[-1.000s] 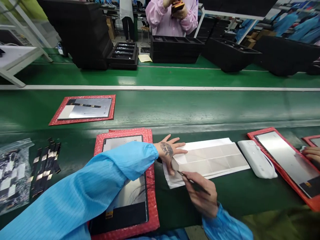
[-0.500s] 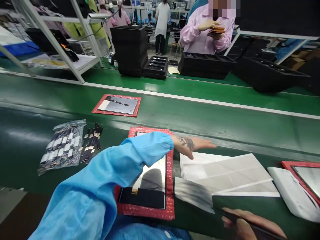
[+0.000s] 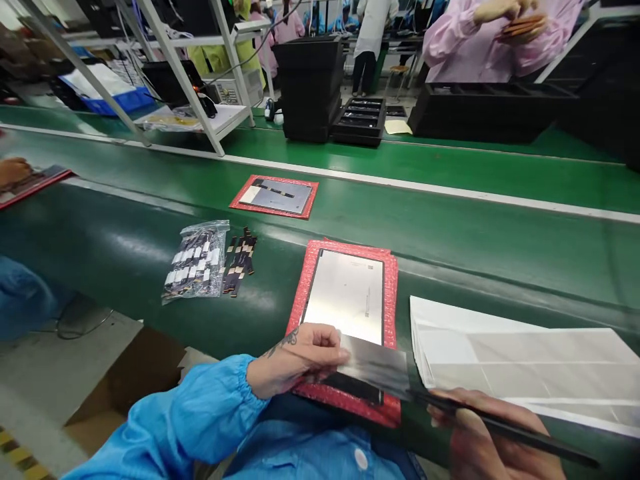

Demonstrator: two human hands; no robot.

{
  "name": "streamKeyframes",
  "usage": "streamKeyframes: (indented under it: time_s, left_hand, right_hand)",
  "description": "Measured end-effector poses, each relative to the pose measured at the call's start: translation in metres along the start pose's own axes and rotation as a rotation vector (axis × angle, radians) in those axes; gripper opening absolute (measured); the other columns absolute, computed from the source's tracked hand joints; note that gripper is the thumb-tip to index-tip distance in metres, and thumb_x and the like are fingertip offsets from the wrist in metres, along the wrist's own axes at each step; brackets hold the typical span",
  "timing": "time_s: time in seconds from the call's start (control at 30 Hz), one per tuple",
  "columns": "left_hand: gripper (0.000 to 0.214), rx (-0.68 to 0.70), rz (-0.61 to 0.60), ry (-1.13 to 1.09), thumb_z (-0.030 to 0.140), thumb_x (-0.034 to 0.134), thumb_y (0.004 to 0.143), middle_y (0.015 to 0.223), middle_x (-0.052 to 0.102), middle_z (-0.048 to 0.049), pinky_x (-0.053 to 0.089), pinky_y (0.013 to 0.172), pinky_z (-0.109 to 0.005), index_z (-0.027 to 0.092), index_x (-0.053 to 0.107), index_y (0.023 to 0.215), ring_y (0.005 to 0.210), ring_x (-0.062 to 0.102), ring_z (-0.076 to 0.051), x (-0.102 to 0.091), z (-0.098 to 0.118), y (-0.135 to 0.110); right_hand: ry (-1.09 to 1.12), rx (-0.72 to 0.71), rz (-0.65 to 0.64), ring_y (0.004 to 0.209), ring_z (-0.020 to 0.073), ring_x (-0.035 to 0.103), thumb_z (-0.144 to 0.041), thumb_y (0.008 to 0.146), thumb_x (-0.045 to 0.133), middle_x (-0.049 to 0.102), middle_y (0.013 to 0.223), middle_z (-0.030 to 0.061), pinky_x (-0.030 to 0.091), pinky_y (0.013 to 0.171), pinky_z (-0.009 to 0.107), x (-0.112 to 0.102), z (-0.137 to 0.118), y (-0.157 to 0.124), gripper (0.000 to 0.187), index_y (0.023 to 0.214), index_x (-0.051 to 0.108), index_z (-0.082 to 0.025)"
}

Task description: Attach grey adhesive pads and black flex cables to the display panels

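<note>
My left hand (image 3: 307, 357) pinches the left end of a thin, silvery-grey rectangular film (image 3: 377, 360). Black tweezers (image 3: 520, 433) lie in my right hand (image 3: 495, 427), their tips at the film's right end. The film hovers over the lower part of a display panel (image 3: 345, 293), which has a silver back and a dark lower strip. Beneath the panel is red bubble wrap (image 3: 390, 300). To the right of it lie white sheets (image 3: 465, 320) with greyish film pieces on them.
A clear bag of flex cables (image 3: 197, 263) and a loose pile of flex cables (image 3: 240, 260) lie left of the panel. Farther back, another panel (image 3: 280, 197) rests on red wrap. Black trays (image 3: 310, 87) stand across the bench. A co-worker's hand (image 3: 14, 172) shows at far left.
My left hand has come back from over the white sheets and now grips the film's left end. The tweezers and film have moved left over the panel. The view has swung left.
</note>
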State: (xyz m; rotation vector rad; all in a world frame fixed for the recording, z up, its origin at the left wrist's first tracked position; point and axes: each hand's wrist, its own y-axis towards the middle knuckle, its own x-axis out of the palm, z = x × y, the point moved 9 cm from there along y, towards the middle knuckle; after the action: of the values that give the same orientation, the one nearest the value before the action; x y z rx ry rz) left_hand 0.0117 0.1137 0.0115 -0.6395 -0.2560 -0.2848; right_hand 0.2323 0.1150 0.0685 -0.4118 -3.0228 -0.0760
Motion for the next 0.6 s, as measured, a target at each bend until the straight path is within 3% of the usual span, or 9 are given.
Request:
streamKeyframes:
  time_s: [0.17,0.37,0.6]
  left_hand:
    - [0.05,0.057,0.069,0.109,0.061,0.074,0.067,0.052,0.047,0.0076,0.023,0.042,-0.019,0.02,0.047,0.067,0.043,0.034,-0.005,-0.013,0.005,-0.011]
    - [0.03,0.176,0.167,0.714,0.041,0.052,0.085,0.059,0.047,0.0042,0.03,0.053,-0.022,0.019,0.049,0.065,0.057,0.042,-0.011,-0.02,0.01,-0.016]
    - [0.029,0.23,0.186,1.097,0.034,0.039,0.094,0.059,0.046,0.0043,0.032,0.053,-0.023,0.022,0.043,0.068,0.054,0.046,-0.012,-0.013,0.006,-0.021]
  right_hand:
    - [-0.037,0.076,0.136,0.052,0.0202,0.071,-0.043,0.061,0.09,0.076,0.071,0.0032,0.063,0.05,0.027,-0.015,0.027,-0.017,0.029,0.077,0.07,-0.029]
    - [-0.148,0.196,0.129,0.055,0.0239,0.072,-0.041,0.064,0.086,0.075,0.07,0.0018,0.065,0.054,0.032,-0.024,0.07,-0.038,0.023,0.077,0.071,-0.028]
    - [-0.275,0.176,0.117,0.061,0.0239,0.072,-0.046,0.071,0.079,0.074,0.073,0.0011,0.063,0.06,0.034,-0.021,0.072,-0.048,0.021,0.079,0.072,-0.027]
